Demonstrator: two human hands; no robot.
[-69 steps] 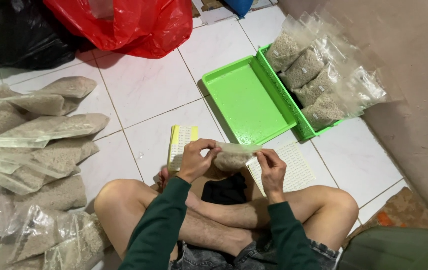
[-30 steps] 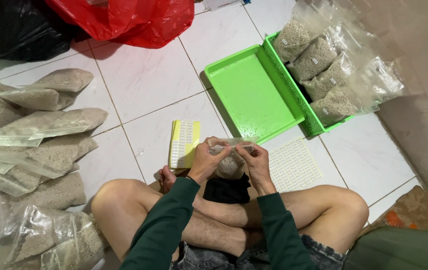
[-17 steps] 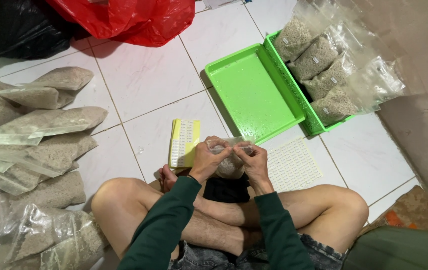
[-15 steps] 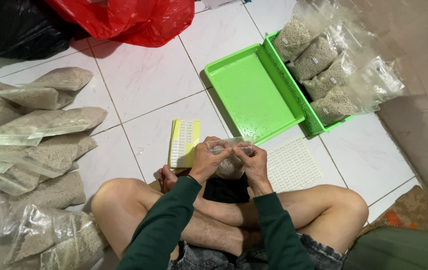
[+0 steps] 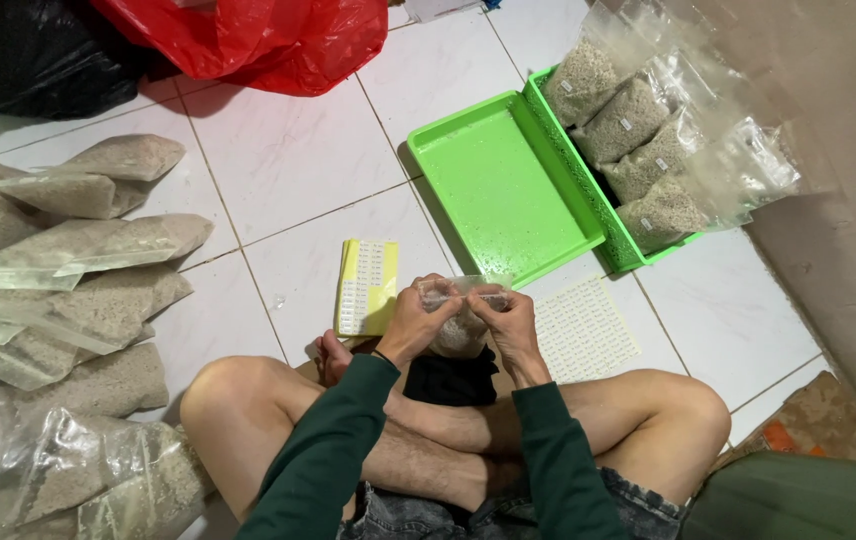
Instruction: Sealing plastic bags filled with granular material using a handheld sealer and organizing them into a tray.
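Observation:
I sit cross-legged on white floor tiles. Both hands hold one small clear plastic bag (image 5: 458, 325) of pale grains upright over my ankles. My left hand (image 5: 416, 322) pinches the bag's top edge on its left side. My right hand (image 5: 511, 322) pinches the same edge on its right side, so the thumbs and fingers nearly meet over the mouth. A dark cloth (image 5: 451, 380) lies under the bag on my legs.
A yellow sticker sheet (image 5: 366, 286) and a white label sheet (image 5: 584, 328) lie on the floor ahead. Beyond stand a green tray (image 5: 501, 190) and a second green tray (image 5: 616, 245) with filled bags (image 5: 638, 120). Several grain bags (image 5: 58, 300) pile at left; red bag (image 5: 248, 40) behind.
The bag was turned from lying sideways between the hands to standing upright, and both hands closed in on its top edge. Over the last half second they barely move.

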